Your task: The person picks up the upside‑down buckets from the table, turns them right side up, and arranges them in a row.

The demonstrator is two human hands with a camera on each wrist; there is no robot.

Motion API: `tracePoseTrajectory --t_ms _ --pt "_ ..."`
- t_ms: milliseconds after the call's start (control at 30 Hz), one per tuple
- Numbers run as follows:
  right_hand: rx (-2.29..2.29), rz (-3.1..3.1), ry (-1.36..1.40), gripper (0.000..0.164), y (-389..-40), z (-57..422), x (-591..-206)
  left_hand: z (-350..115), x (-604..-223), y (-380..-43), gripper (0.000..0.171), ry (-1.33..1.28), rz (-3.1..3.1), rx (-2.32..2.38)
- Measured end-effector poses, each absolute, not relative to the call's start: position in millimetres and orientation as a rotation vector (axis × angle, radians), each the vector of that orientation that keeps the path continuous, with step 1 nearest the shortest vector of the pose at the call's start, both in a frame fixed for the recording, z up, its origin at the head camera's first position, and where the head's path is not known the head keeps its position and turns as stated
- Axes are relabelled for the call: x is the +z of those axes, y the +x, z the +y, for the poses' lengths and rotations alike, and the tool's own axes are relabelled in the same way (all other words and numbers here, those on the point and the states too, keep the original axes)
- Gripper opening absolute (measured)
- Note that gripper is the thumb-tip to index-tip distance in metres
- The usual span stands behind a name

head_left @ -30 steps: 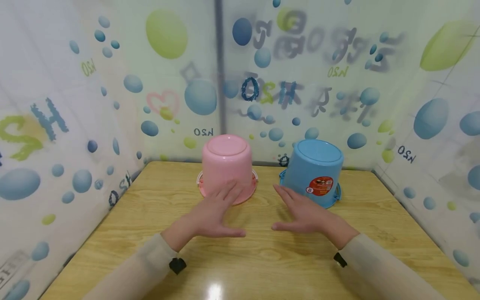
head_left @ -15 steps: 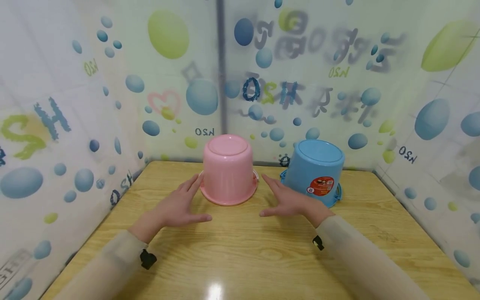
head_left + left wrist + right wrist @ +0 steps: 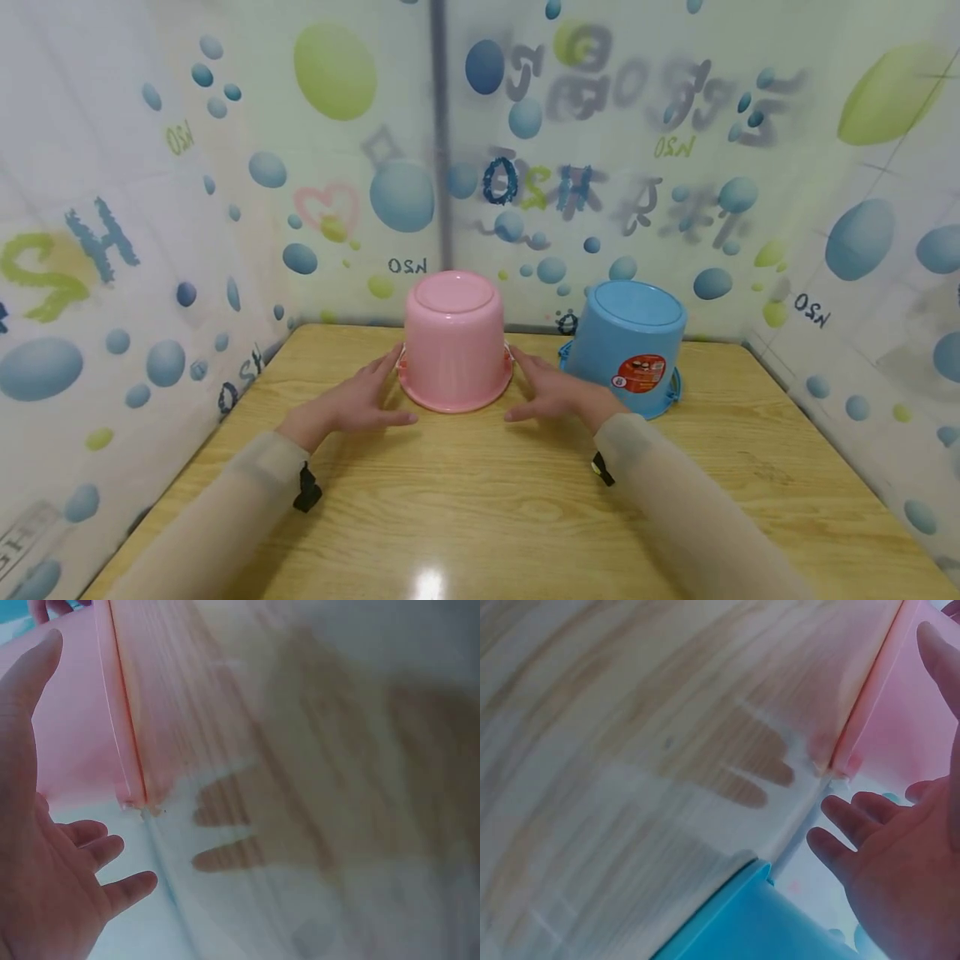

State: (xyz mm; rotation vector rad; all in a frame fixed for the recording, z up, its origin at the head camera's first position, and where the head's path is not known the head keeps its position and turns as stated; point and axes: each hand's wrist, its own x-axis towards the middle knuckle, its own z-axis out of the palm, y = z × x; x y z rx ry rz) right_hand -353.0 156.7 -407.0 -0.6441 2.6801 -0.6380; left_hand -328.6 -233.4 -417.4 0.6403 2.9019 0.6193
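Observation:
A pink bucket (image 3: 454, 350) stands upside down on the wooden table, its rim down and its base up. At its left side is my left hand (image 3: 352, 404), fingers stretched toward the rim and thumb spread apart. My right hand (image 3: 551, 392) mirrors it on the right, fingertips right at the bucket's rim and handle. In the left wrist view the left hand (image 3: 56, 877) shows straight, spread fingers beside the pink wall. The right wrist view has the right hand (image 3: 900, 855) with its fingers extended alongside the same bucket. Neither hand grips anything.
A blue bucket (image 3: 626, 342) with a red label, also upside down, stands close behind the right hand. The wooden table (image 3: 465, 508) reaches back to a bubble-patterned curtain (image 3: 337, 167), which also hangs along both sides.
Both hands were in front of the buckets, the right one before the blue bucket. The left went left, then slightly back right; the right went left to the pink bucket. The buckets stayed put.

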Motion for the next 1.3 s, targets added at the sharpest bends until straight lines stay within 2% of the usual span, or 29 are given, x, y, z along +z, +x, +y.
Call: tracePoseTrajectory --t_ms 567,900,1300 --pt "-0.679 2.715 -0.684 0.124 -362.2 142.1 -409.1 -228.0 -422.7 -344.0 0.128 0.687 2.852 0.797" --pt "-0.849 2.712 -0.664 0.111 -359.6 145.6 -405.5 -234.4 -422.9 -344.8 0.12 0.739 2.898 0.874" --pt "-0.998 2.696 -0.757 0.106 -357.6 148.6 -401.9 -237.2 -417.4 -341.0 0.113 0.763 2.802 1.075"
